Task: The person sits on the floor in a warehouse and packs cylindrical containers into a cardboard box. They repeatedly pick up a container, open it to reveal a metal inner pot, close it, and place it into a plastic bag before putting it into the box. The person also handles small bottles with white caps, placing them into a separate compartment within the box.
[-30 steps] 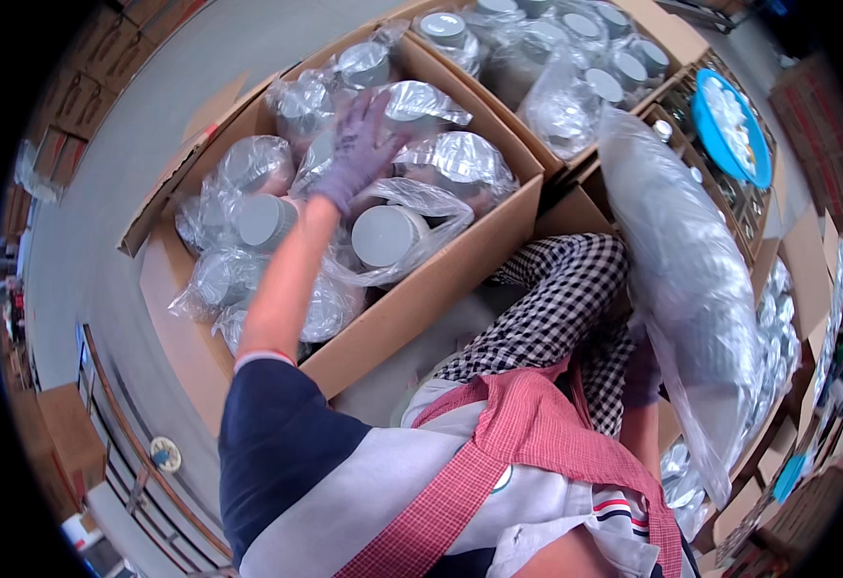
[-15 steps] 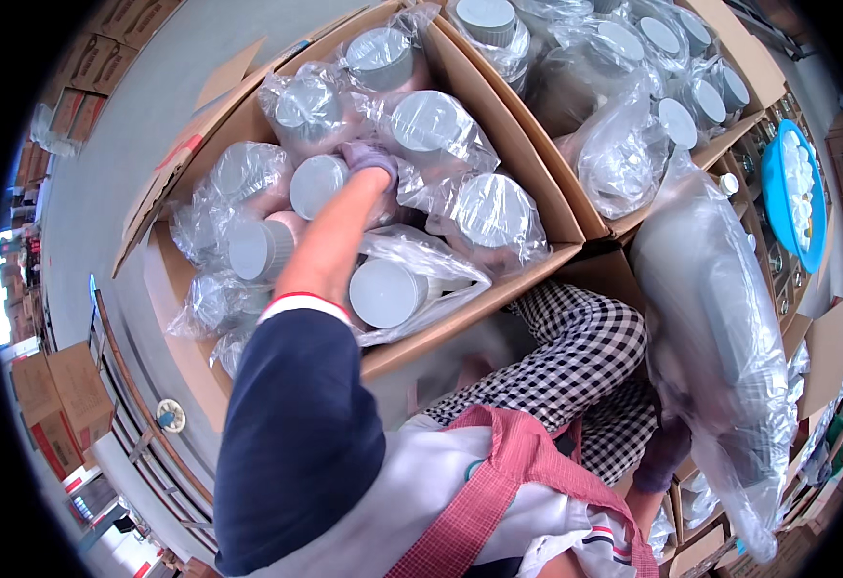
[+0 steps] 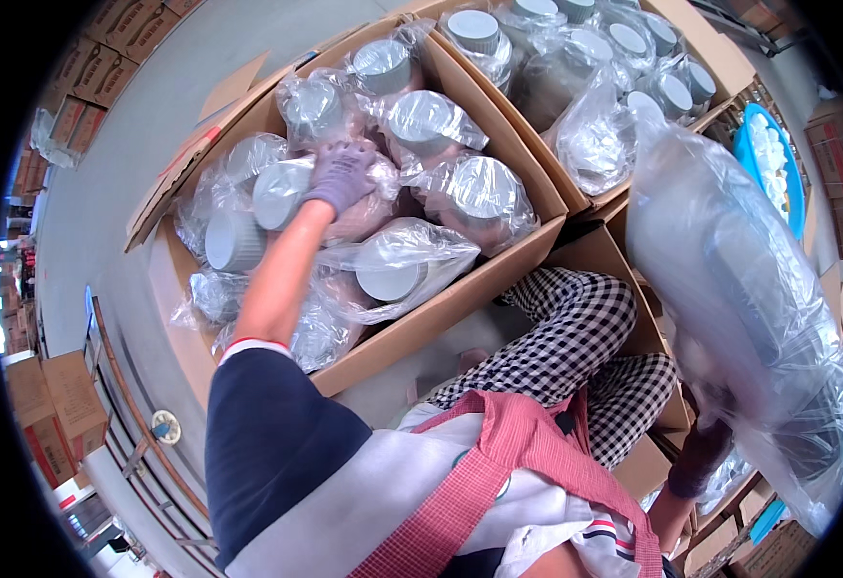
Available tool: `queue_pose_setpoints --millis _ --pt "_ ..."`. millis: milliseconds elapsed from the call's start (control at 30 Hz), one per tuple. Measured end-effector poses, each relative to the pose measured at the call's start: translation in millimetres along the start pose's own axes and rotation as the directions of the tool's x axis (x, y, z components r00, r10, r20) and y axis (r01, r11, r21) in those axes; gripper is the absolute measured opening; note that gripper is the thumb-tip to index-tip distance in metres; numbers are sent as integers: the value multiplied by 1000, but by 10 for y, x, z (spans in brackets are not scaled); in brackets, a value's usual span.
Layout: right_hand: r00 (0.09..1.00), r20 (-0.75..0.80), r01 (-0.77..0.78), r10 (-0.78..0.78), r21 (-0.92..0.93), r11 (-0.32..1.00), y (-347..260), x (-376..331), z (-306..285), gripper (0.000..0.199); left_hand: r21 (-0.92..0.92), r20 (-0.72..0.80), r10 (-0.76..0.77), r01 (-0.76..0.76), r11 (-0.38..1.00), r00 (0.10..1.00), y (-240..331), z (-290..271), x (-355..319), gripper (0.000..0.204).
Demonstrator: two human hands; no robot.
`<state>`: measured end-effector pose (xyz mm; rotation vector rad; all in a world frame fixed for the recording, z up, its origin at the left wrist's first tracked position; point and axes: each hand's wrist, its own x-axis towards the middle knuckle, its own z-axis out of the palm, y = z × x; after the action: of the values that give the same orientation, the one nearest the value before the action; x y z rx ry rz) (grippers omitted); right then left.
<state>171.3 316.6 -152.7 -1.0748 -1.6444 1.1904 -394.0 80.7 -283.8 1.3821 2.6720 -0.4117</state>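
Note:
My left hand (image 3: 342, 176), in a purple-grey glove, lies with its fingers stretched over the plastic between jars in an open cardboard box (image 3: 441, 323). It touches a grey-lidded jar (image 3: 283, 193) that leans to the left. Around it stand several more large jars with grey ribbed lids, wrapped in clear bags, among them a bagged jar (image 3: 393, 277) nearer me. On the right, my gloved right hand (image 3: 701, 455) grips the lower part of a large jar in a clear plastic bag (image 3: 744, 279), held up and tilted. Its fingers are partly hidden by the bag.
A second cardboard box (image 3: 576, 197) at the back right holds more bagged grey-lidded jars. Beyond the held jar, a blue basin (image 3: 795, 197) of white pieces stands over a partitioned crate. A metal-framed trolley (image 3: 132, 405) is on the left, near stacked cartons (image 3: 65, 395).
My left hand has shifted slightly left and nearer, and the jar beside it now leans further left. The bagged jar in my right hand has moved a little to the right.

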Motion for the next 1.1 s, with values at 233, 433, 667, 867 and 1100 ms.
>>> queue_pose_setpoints --millis 233,433,667,867,1100 --pt "996 79 48 -37 -141 989 -174 -204 75 40 86 220 538 -565 820 814 336 94 329 27" --pt "855 451 489 -257 -536 688 -351 -225 357 40 -143 47 414 -404 904 909 -433 -1147 643 44" --pt "905 422 125 44 -363 923 -65 -119 645 47 -776 -92 -92 -14 630 991 -1948 -1651 -390 54" --pt "657 736 182 163 -365 913 -47 55 1709 55 -963 -260 -521 -178 203 813 -2463 -930 -1465 47" --pt "259 961 367 100 -193 910 72 156 3663 64 -852 -253 -738 -506 -137 626 -2219 -239 -1888 37"
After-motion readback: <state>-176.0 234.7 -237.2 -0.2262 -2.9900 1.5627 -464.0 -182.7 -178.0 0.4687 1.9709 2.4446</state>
